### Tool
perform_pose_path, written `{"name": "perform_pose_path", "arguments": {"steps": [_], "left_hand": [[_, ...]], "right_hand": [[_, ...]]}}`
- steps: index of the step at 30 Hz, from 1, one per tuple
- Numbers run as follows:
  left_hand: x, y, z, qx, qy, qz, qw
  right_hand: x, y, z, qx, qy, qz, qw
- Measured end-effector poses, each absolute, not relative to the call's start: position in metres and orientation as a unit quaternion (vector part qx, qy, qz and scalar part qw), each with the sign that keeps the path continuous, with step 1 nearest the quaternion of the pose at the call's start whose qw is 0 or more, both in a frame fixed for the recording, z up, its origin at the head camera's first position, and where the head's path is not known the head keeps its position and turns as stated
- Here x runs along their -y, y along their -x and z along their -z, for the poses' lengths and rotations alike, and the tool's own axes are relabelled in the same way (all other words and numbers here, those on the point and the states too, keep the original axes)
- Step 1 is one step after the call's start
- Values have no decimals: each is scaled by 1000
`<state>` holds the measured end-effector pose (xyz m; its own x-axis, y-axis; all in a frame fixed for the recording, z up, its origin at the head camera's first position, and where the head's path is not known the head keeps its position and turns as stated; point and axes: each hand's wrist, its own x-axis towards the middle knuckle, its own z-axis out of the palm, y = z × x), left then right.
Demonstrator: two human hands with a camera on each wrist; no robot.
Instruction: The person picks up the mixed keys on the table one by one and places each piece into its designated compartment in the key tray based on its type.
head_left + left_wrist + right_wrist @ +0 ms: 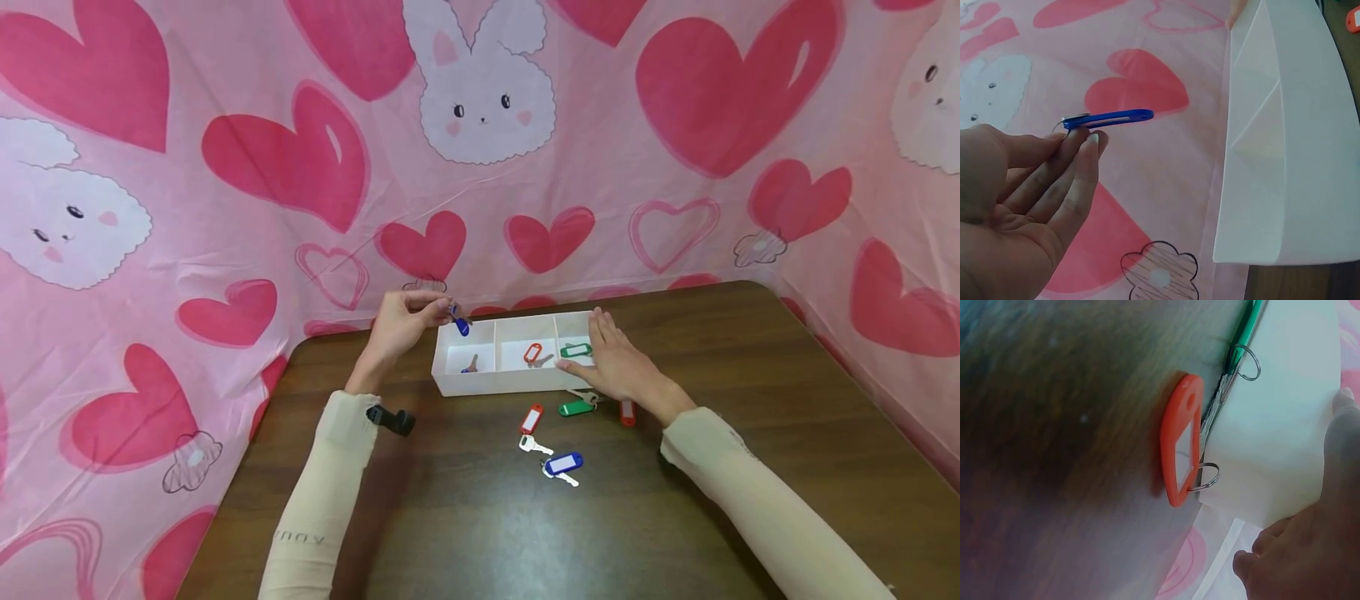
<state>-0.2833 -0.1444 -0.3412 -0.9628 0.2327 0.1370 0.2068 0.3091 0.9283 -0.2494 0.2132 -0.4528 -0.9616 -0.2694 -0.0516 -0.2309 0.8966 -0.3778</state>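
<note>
Key tag in blue plastic [462,327], with its key, sits pinched between the thumb and fingers of the left hand [403,323]; my head feed puts it at the back left corner of the white three-compartment tray [495,383]. On my left wrist feed the tag is held near its ring end, apart from the tray, and I cannot tell whether it is directly above the left compartment. I see the right hand [621,362] spread wide, resting on the tray's right end, thumb at the front wall.

Inside the tray I make out a blue-tagged key [472,364] at left, partly hidden by the front wall, a red key tag [532,353] with key in the middle, and a green key tag [575,350] at right. On the brown wood-grain surface [465,500], in front of the tray, lie a green-tagged key [576,408], a red-tagged key [531,419] and, nearest the person, another blue key tag [564,463] with its key. One more red tag [627,414] is beside the right wrist, partly covered.
</note>
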Motion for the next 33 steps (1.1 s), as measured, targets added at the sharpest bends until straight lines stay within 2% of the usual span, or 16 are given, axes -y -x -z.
{"name": "perform_pose_path", "arguments": {"steps": [10, 33], "left_hand": [[147, 301, 348, -825, -130, -549, 37], [151, 338, 362, -811, -101, -570, 85]], "right_hand": [[-216, 250, 457, -971, 140, 189, 36], [-216, 249, 456, -970, 135, 199, 43]]}}
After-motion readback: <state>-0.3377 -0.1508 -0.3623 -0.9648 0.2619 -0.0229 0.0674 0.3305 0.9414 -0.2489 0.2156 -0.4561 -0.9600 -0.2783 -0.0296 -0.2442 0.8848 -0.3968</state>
